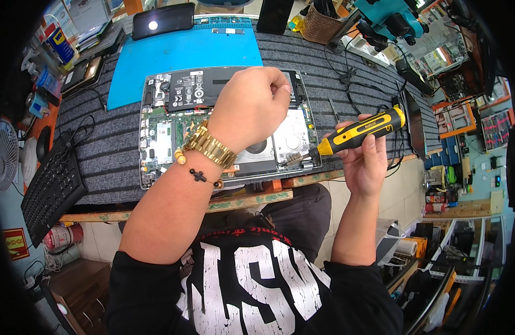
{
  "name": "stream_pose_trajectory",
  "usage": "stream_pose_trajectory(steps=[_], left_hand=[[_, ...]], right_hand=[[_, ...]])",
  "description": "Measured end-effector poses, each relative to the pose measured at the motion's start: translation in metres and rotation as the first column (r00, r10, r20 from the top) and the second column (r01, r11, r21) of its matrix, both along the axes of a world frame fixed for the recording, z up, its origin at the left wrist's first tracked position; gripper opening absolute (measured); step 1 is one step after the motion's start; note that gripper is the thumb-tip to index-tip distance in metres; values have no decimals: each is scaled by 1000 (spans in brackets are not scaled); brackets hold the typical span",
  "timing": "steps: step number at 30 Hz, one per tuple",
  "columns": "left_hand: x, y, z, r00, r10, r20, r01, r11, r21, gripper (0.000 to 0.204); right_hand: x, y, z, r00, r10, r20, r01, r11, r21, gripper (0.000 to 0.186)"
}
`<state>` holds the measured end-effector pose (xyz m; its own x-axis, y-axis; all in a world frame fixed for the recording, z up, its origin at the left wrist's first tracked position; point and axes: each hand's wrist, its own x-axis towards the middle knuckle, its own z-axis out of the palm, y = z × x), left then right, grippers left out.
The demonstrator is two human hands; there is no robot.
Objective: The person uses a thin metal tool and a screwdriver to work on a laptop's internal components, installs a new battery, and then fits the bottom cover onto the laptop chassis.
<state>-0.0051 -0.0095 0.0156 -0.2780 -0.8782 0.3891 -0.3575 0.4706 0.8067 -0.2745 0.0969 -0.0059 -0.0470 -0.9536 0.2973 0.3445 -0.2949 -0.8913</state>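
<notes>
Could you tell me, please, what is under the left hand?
Under the left hand is an opened laptop; its black battery shows partly beside the hand. Whatever lies directly beneath is covered and cannot be seen.

Centre right: the screwdriver [362, 132] is black with bright yellow bands and tip collar. Centre: the opened laptop [256, 167] is silver-grey, its battery [186, 94] black with white markings, its circuit board [182, 134] green. Upper left of centre: the mat [213, 54] is plain bright blue; the bench cover [84, 137] is grey with dark parallel stripes. Centre: the wristwatch [211, 147] is gold. Lower centre: the shirt [352, 301] is black with white, crackle-patterned lettering [243, 265]. Upper right: the microscope [387, 18] is teal and black.
</notes>
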Motion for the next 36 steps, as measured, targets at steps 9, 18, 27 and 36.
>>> stream_pose_trajectory(steps=[9,18,27,36], left_hand=[[-2,2,3,999,20,-47,-21,1000,-7,23],[1,0,1,1000,1,14,-1,1000,-10,26],[1,-1,-2,1000,2,2,-2,1000,-12,26],[17,2,25,928,-372,14,348,881,321,25]], right_hand=[[4,4,-21,990,-126,65,114,980,164,33],[1,7,-20,987,-154,44,140,961,237,32],[-17,5,-23,984,-121,133,89,971,223,33],[-28,4,-14,932,39,361,-43,999,3,46]])
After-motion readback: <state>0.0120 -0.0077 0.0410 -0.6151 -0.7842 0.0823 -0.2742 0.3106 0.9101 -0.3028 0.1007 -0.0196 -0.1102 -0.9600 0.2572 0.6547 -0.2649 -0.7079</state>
